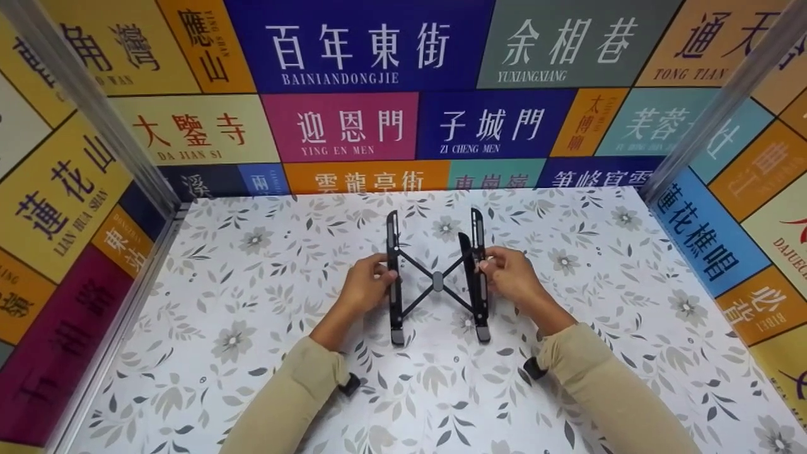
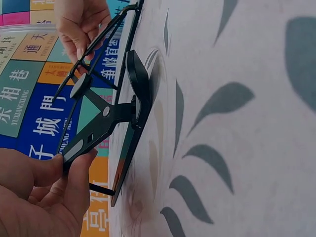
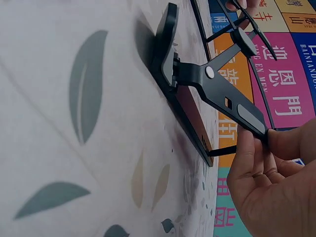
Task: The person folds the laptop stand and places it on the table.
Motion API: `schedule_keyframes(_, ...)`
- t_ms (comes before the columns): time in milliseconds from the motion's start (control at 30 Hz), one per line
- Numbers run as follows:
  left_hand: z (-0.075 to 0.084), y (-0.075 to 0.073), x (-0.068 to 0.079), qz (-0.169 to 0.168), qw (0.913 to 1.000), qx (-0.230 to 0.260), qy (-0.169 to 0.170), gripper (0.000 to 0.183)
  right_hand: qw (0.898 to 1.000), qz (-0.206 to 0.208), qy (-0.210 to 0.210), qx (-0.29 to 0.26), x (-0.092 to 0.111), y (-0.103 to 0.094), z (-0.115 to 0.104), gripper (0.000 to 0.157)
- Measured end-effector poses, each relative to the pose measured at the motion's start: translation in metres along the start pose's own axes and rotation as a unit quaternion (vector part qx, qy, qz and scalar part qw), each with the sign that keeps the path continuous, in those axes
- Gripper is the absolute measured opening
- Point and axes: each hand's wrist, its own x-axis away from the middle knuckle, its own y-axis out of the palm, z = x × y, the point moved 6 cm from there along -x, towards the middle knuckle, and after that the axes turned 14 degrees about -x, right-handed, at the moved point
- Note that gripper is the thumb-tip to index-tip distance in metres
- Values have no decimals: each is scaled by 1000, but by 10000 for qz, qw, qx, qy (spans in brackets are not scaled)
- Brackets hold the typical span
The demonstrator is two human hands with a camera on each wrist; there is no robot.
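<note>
A black folding laptop stand (image 1: pixel 437 281) stands spread on the patterned tabletop, its crossed struts meeting at a grey hub. On its left side bar, my left hand (image 1: pixel 364 287) pinches the outer edge between thumb and fingers. My right hand (image 1: pixel 516 277) grips the right side bar in the same way. Close up in the left wrist view, the stand's upper arm (image 2: pixel 94 133) rises at an angle from its base bar, with the left thumb and fingertips at its raised end. A similar grip by the right hand (image 3: pixel 276 182) shows in the right wrist view.
The tabletop (image 1: pixel 252 378) has a white cover with grey leaves and flowers. Behind and beside it rise panels (image 1: pixel 340 126) of coloured signs with Chinese characters. Clear upright strips (image 1: pixel 725 94) mark the back corners. Dark bands show at both sleeve cuffs (image 1: pixel 536 367).
</note>
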Motion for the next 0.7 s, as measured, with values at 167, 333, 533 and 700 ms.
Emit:
schedule_keyframes(167, 0, 3, 0, -85, 9999, 99, 9, 38, 10000, -3, -73, 55, 1, -2, 1, 25)
schedule_keyframes(333, -3, 5, 6, -283, 9995, 58, -127, 48, 9998, -179, -122, -17, 4, -2, 3, 28)
schedule_keyframes(533, -6, 10, 20, -761, 9971, -41, -31, 84, 9948, -855, -217, -516, 13, -1, 8, 65)
schedule_keyframes(700, -7, 11, 26, -890, 9952, -316, 268, 95, 9928, -1094, -392, -301, 20, -4, 12, 84)
